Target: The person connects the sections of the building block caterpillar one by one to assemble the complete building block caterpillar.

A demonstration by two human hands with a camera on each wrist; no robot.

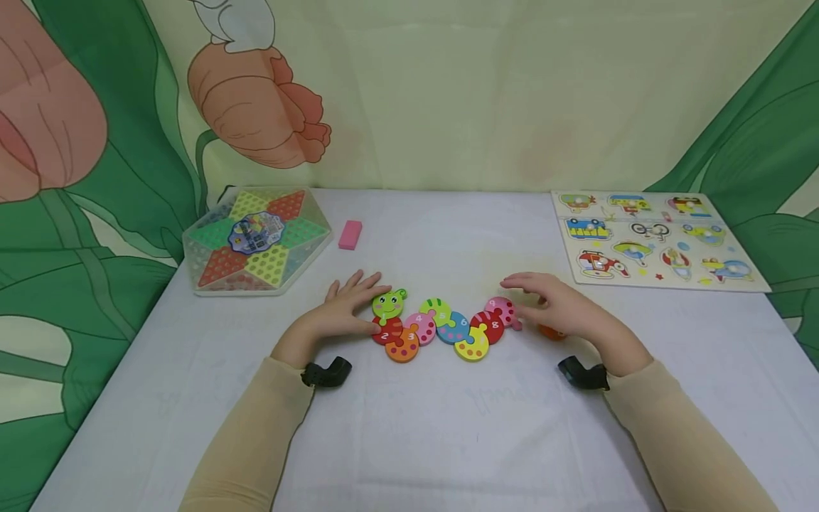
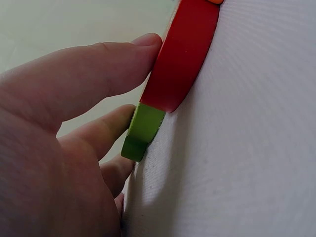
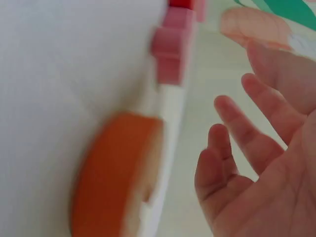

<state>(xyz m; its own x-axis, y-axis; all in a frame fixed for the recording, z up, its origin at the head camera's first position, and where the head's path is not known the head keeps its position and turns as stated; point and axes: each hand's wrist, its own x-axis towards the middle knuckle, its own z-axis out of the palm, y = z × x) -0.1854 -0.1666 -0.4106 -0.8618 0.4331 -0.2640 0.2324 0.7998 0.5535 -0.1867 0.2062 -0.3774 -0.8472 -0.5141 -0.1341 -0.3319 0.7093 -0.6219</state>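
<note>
A wooden caterpillar puzzle of several numbered round pieces lies joined in a wavy line, from a smiling green head [image 1: 387,304] to a pink piece [image 1: 502,311] with dots. My left hand [image 1: 342,309] is at the head end, its thumb touching the red piece [image 2: 185,54] and its fingertips beside the green head. The fingers are spread and fairly straight. Past the pink end, my right hand [image 1: 561,306] hovers with fingers loosely bent and nothing in them. Beneath it lies a loose orange piece [image 3: 113,182], mostly hidden by the hand in the head view.
At the back left sits a clear hexagonal box [image 1: 256,242] with dotted coloured triangles. A pink block [image 1: 350,235] lies just right of it. A vehicle picture board [image 1: 659,238] lies at the back right. A printed curtain [image 1: 435,92] hangs behind the white-covered table [image 1: 448,441].
</note>
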